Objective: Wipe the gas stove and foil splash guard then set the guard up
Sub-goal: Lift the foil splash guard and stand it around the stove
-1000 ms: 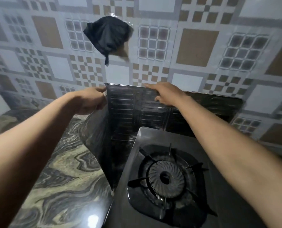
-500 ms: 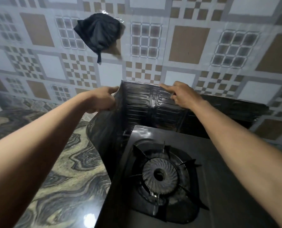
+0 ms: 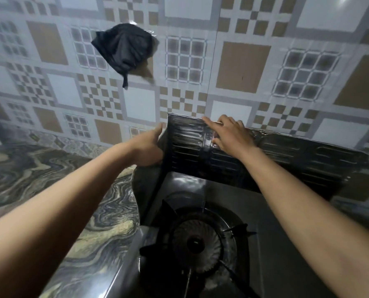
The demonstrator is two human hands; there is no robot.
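Note:
The dark ribbed foil splash guard (image 3: 286, 155) stands upright behind the gas stove (image 3: 271, 222), bent forward at its left corner along the stove's left side. My left hand (image 3: 149, 147) grips the left side panel near its top edge, thumb up. My right hand (image 3: 228, 134) holds the top edge of the back panel, index finger stretched along the rim and the other fingers on the front face. The stove's burner (image 3: 197, 244) with its black pan support lies below my arms.
A patterned tile wall (image 3: 243, 67) rises right behind the guard. A black cloth or bag (image 3: 123, 48) hangs on the wall at upper left. A marbled stone counter (image 3: 50, 190) extends to the left of the stove.
Both hands have stayed on the guard's top edge while the view shifted; the guard's left panel now stands closer along the stove's left side and the back panel nearer the wall.

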